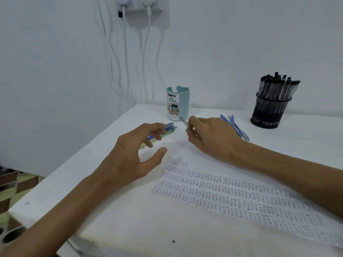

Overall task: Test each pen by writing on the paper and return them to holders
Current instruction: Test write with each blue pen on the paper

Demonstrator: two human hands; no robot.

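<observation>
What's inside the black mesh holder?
The mesh holder is packed with black-topped pens, their tops standing above the rim. Their barrels show dimly through the mesh; the holder's floor is hidden.

Left hand (130, 156) splayed, right hand (213, 139) curled.

The left hand (128, 156) and right hand (211, 138) are bare, with slender fingers, and the lean forearms (61, 206) stay uncovered to the frame's edge.
</observation>
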